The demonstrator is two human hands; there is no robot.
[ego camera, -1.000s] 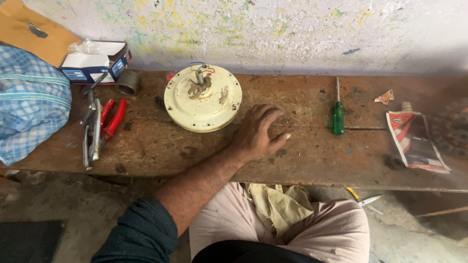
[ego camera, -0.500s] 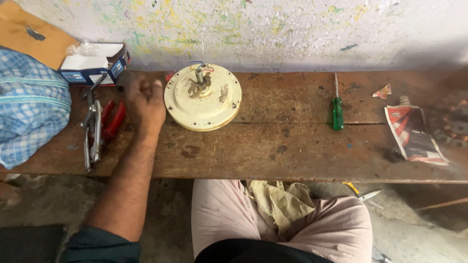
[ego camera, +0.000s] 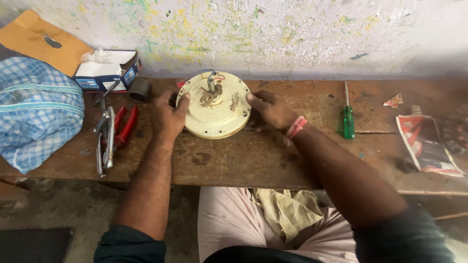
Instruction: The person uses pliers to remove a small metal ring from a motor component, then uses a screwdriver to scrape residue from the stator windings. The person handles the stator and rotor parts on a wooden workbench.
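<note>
Gripped both sides: cream round motor housing [ego camera: 214,111] on tabletop [ego camera: 253,160] | left hand [ego camera: 168,117], right hand [ego camera: 273,111] fingers curled on rim | unopened | green screwdriver [ego camera: 348,119] right of housing, untouched

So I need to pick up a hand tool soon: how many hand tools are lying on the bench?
3 that I can make out: a green-handled screwdriver right of the round motor housing, and red-handled pliers beside a metal plier-like tool on the left. More may be hidden there.
</note>
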